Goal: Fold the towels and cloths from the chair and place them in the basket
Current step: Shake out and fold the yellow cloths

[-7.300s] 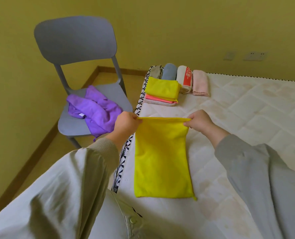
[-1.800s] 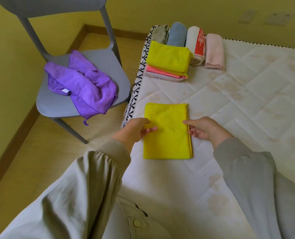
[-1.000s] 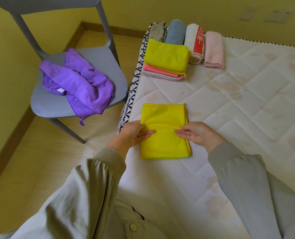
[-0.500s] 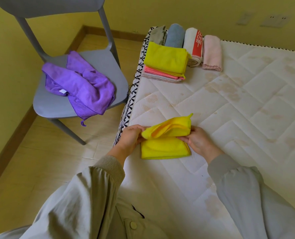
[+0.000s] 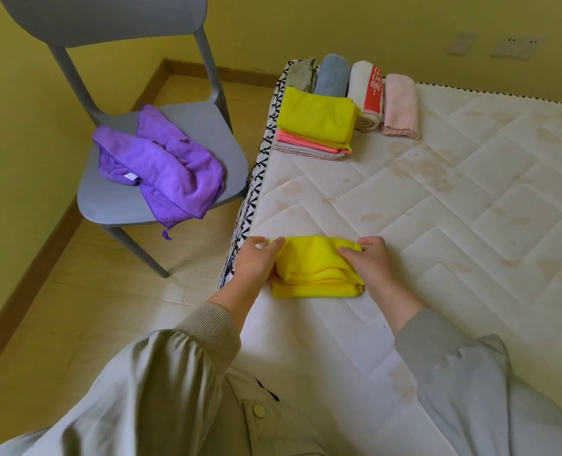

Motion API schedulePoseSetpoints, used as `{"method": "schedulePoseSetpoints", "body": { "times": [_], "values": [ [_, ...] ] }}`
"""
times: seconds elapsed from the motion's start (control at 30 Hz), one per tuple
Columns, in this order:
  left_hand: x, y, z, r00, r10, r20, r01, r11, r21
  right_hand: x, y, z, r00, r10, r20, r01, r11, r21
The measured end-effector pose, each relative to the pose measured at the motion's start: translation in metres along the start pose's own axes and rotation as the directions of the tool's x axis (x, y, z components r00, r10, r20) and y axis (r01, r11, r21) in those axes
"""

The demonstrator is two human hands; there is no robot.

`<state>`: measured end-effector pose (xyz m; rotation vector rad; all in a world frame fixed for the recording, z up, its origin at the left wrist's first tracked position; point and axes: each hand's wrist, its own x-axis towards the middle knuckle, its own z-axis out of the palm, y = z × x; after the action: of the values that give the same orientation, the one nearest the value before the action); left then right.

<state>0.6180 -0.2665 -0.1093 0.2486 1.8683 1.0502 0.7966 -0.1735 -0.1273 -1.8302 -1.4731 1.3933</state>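
Half a second back you had the far edge of the yellow cloth [image 5: 316, 269] lifted in a peak. Now it has come over toward you and lies, still puffy, on the near half, so the cloth reads as a short, thick bundle. Left hand [image 5: 256, 263]: fingers curled round the cloth's left end, gripping it. Right hand [image 5: 371, 261]: fingers bent over the right end, pinching the top layers. Cloth sits between your two hands, touching both, on the mattress [image 5: 454, 199], close to its left edge and on the side near you. Layers not yet pressed flat; the near edge sticks out a little under the fold. Progress, as I judge it: well on, not finished. Done: a stack [image 5: 316, 120] of folded cloths toward the far left corner of the mattress, yellow on top, pink and pale ones beneath. Just behind it lie four rolls [image 5: 358, 90] in a row: grey-green, blue, white with a red band, pink. In hand: this fold on the yellow cloth, probably its last. Left to do: a purple towel [image 5: 164, 166] crumpled on the chair [image 5: 115, 209] seat, well apart from your left hand, across a gap of floor. Whether it is one piece or two I cannot tell. Basket not in view, so nothing shows as placed in it; that whole step looks to lie ahead of you.
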Motion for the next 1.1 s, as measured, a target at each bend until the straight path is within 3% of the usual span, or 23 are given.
{"method": "schedulePoseSetpoints", "body": {
  "times": [0.1, 0.17, 0.33, 0.5, 0.57, 0.6, 0.67, 0.7, 0.77, 0.8, 0.83, 0.97, 1.03, 1.1],
  "values": [
    [-0.007, 0.004, -0.001, 0.997, -0.002, 0.082, -0.007, 0.994, 0.112, -0.004, 0.000, -0.001, 0.994, 0.062, 0.085, -0.064, 0.998, 0.012],
    [-0.010, 0.004, -0.002, 0.993, -0.001, 0.114, -0.010, 0.996, 0.090, -0.007, 0.000, -0.003, 0.983, 0.110, 0.146, -0.116, 0.993, 0.031],
    [-0.013, -0.008, -0.009, 0.981, 0.006, 0.196, -0.004, 1.000, -0.011, -0.016, 0.001, -0.009, 0.999, -0.017, 0.037, 0.019, 0.999, -0.048],
    [-0.015, -0.025, -0.012, 0.971, 0.112, 0.213, -0.138, 0.984, 0.110, -0.030, 0.011, -0.007, 0.988, -0.132, 0.076, 0.142, 0.980, -0.136],
    [-0.017, -0.029, -0.013, 0.961, 0.184, 0.208, -0.232, 0.943, 0.239, -0.035, 0.017, -0.007, 0.982, -0.157, 0.101, 0.171, 0.975, -0.142],
    [-0.018, -0.029, -0.012, 0.949, 0.243, 0.199, -0.301, 0.883, 0.360, -0.037, 0.019, -0.007, 0.979, -0.172, 0.108, 0.187, 0.972, -0.143],
    [-0.023, -0.027, -0.009, 0.896, 0.413, 0.166, -0.419, 0.657, 0.627, -0.039, 0.020, -0.007, 0.975, -0.190, 0.119, 0.207, 0.965, -0.158],
    [-0.024, -0.027, -0.007, 0.828, 0.534, 0.173, -0.481, 0.516, 0.709, -0.040, 0.020, -0.006, 0.975, -0.189, 0.118, 0.206, 0.965, -0.162],
    [-0.025, -0.027, 0.002, 0.621, 0.740, 0.260, -0.595, 0.229, 0.770, -0.040, 0.020, -0.003, 0.977, -0.190, 0.098, 0.204, 0.965, -0.163],
    [-0.024, -0.027, 0.008, 0.543, 0.782, 0.306, -0.618, 0.126, 0.776, -0.041, 0.021, -0.001, 0.978, -0.193, 0.082, 0.204, 0.966, -0.156],
    [-0.022, -0.028, 0.013, 0.510, 0.781, 0.361, -0.630, 0.052, 0.775, -0.041, 0.022, 0.000, 0.978, -0.196, 0.068, 0.204, 0.967, -0.152],
    [-0.012, -0.044, 0.019, 0.656, 0.498, 0.567, -0.620, -0.073, 0.781, -0.042, 0.015, -0.001, 0.986, -0.154, 0.060, 0.165, 0.941, -0.297],
    [-0.006, -0.051, 0.018, 0.672, 0.472, 0.571, -0.601, -0.102, 0.792, -0.046, 0.002, 0.000, 0.945, -0.325, 0.026, 0.274, 0.746, -0.607],
    [-0.003, -0.052, 0.021, 0.679, 0.472, 0.562, -0.582, -0.122, 0.804, -0.052, -0.009, 0.007, 0.788, -0.611, 0.071, 0.431, 0.466, -0.772]
  ]
}}
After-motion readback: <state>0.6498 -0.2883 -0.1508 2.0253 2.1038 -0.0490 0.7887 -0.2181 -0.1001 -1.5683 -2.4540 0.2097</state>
